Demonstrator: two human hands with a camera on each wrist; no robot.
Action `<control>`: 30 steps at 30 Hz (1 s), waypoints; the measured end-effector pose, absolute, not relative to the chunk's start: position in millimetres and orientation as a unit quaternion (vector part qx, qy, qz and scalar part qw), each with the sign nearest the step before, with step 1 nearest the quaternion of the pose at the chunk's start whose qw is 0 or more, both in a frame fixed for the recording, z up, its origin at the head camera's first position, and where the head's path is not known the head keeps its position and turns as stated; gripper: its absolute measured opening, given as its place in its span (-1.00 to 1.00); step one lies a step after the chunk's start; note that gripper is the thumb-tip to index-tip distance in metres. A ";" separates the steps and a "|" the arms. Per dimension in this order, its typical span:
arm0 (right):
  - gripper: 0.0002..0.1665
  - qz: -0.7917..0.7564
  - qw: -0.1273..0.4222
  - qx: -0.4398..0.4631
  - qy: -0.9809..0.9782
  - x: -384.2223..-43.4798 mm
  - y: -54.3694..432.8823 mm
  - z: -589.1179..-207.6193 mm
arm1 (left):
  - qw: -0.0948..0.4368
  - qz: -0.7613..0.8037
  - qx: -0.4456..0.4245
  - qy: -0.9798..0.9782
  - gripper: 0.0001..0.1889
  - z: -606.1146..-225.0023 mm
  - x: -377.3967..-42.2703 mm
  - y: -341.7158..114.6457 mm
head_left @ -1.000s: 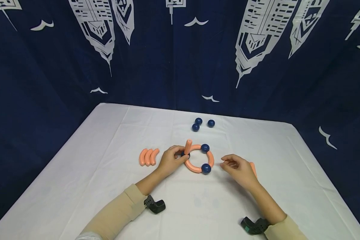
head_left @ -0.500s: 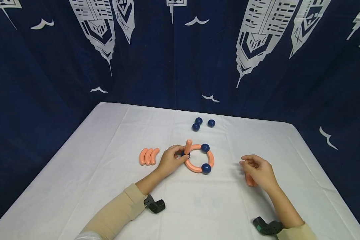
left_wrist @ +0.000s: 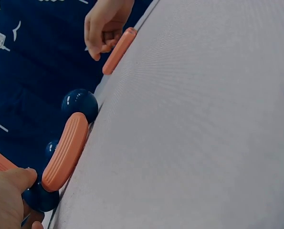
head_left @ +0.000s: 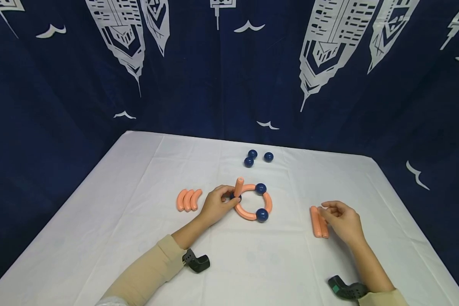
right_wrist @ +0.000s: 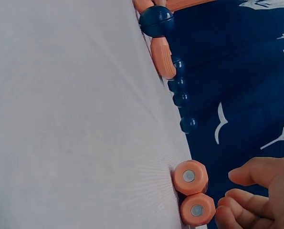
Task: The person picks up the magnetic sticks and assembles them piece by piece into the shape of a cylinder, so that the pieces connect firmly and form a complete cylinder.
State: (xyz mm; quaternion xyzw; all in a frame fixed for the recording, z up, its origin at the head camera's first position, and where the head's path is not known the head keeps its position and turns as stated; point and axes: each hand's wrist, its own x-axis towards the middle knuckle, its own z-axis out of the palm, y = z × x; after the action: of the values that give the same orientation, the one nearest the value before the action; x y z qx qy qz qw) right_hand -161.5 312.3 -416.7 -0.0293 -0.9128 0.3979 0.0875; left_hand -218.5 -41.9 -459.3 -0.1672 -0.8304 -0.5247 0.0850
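Three curved orange rods (head_left: 267, 203) and three navy balls (head_left: 262, 215) form a ring (head_left: 246, 213) on the white tablecloth (head_left: 245, 272). Your left hand (head_left: 216, 206) pinches the ring's left ball (left_wrist: 42, 198), on which a straight orange rod (head_left: 239, 187) stands upright. Your right hand (head_left: 345, 222), thumb and fingers parted, is at two straight rods (head_left: 315, 222) lying side by side to the ring's right; contact is unclear. Left of your left hand lie three loose curved rods (head_left: 188, 200); three more balls (head_left: 248, 162) sit behind the ring.
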 end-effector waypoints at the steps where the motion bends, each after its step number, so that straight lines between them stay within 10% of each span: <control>1: -0.54 0.390 0.087 -0.031 -0.916 -161.4 313.0 -417.8 | 0.085 -0.525 -0.167 -0.830 -0.71 -458.9 -218.2 -41.9; 30: -0.52 0.305 0.088 -0.072 -0.946 -160.5 316.6 -427.9 | 0.082 -0.523 -0.167 -0.832 -0.71 -460.2 -219.6 -42.9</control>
State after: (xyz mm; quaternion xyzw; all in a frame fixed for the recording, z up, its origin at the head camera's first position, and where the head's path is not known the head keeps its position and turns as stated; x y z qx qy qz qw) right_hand -160.5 316.6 -427.9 -0.0720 -0.9456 0.3047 0.0881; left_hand -219.6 -42.9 -460.2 -0.1669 -0.8317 -0.5232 0.0820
